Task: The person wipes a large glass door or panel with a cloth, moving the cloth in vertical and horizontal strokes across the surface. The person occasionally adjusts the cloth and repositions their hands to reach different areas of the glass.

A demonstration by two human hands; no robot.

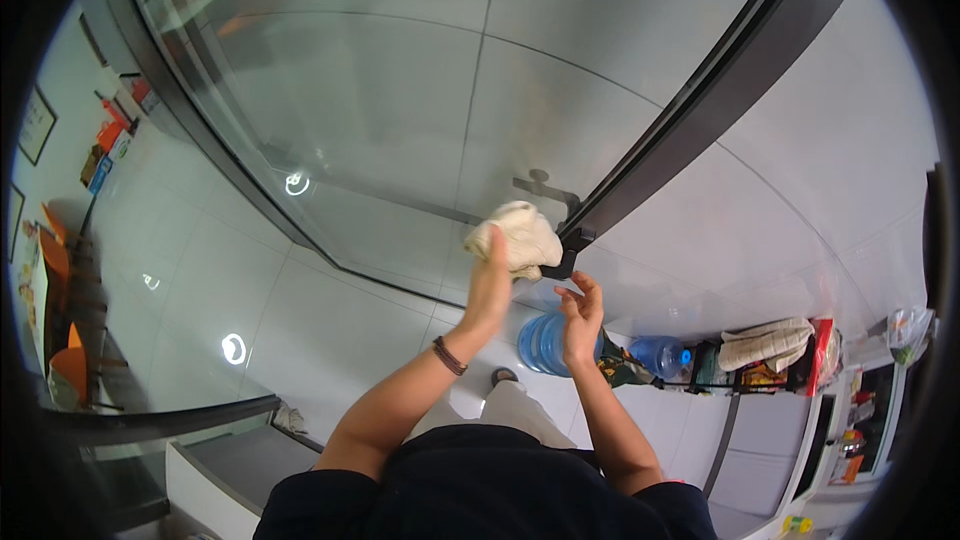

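My left hand (488,290) is closed on a folded cream cloth (522,233), which is pressed at the black handle fitting (562,262) on the dark frame (700,90) of a glass door (390,100). Much of that fitting is hidden by the cloth. My right hand (582,310) is just below the fitting, fingers apart and slightly curled, holding nothing. A grey bar-like handle (540,190) shows through the glass above the cloth.
Blue water jugs (540,345) stand below my right hand beside shelves with a draped cream towel (765,345). At the left are orange chairs (68,370) along a table. Another dark-framed panel (160,418) is at the lower left, and a white cabinet (760,450) at the lower right.
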